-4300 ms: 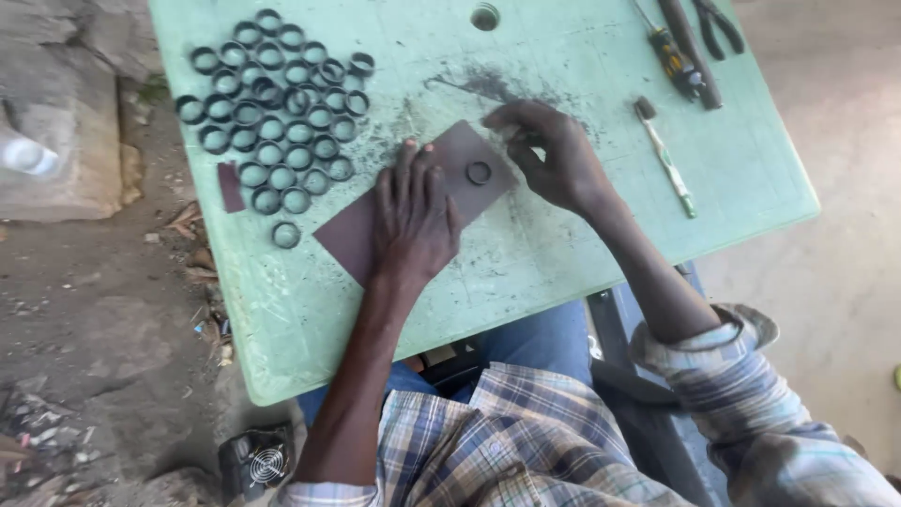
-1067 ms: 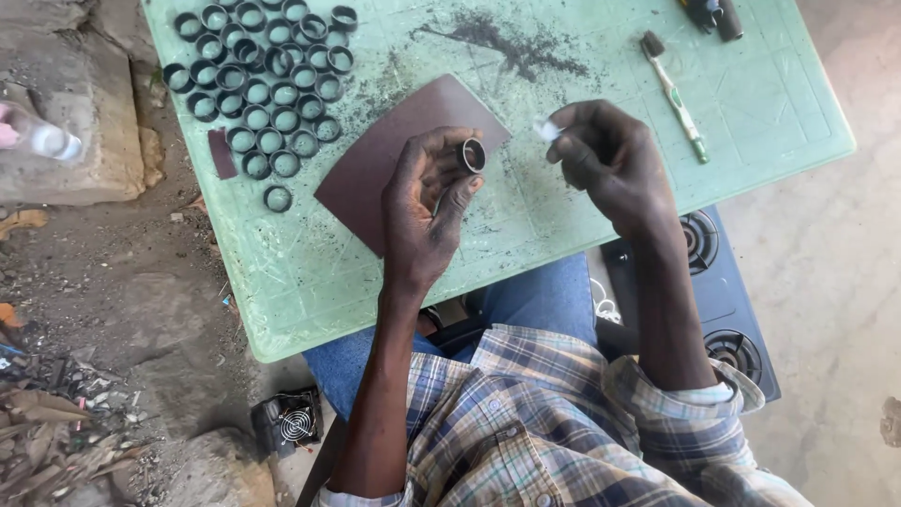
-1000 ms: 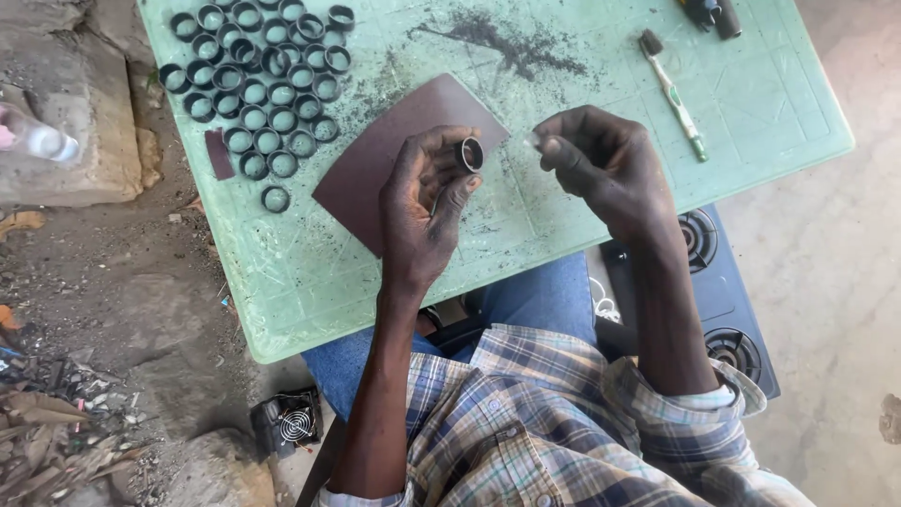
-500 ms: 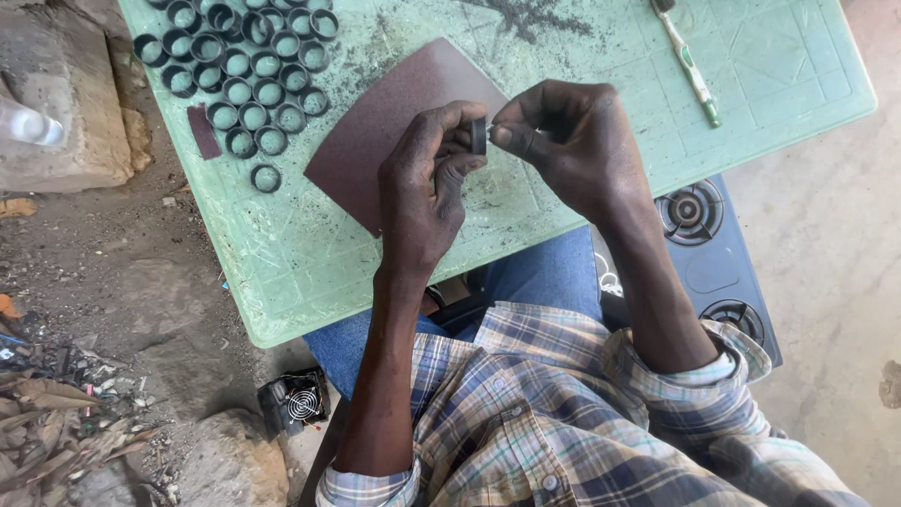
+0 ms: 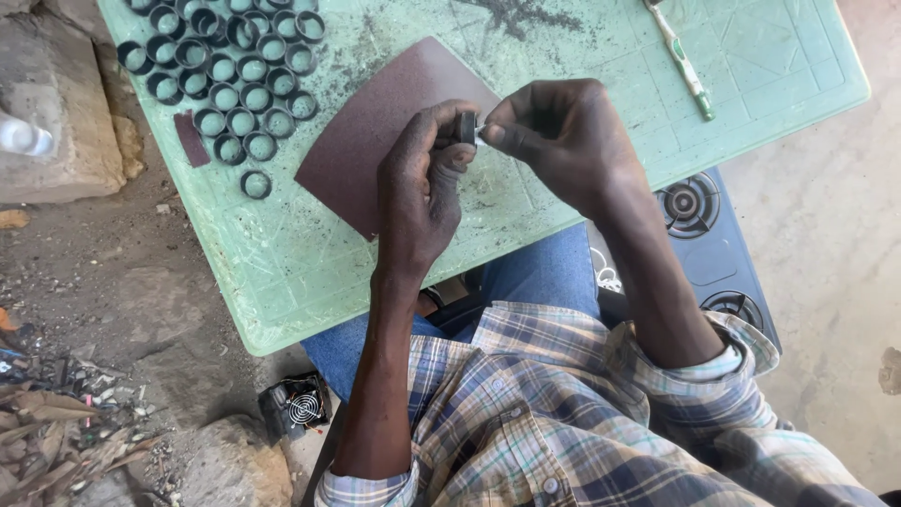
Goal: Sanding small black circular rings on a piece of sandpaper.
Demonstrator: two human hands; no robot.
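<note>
— Both hands have lifted off the bench and met above its near edge since the earlier view?

— Yes. Left hand (image 5: 418, 192) is pinching a small dark ring (image 5: 466, 128) tight; right hand (image 5: 563, 136) is closing its fingertips against it.

— Beyond them?

— Brown sandpaper sheet (image 5: 375, 131) is lying mid-bench (image 5: 282, 253), ring cluster (image 5: 225, 66) at the far left corner.

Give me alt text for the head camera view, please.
Both hands, left hand and right hand, pinch a small dark ring above a green cutting mat. On the mat lie a brown sandpaper sheet and a cluster of dark rings.
</note>
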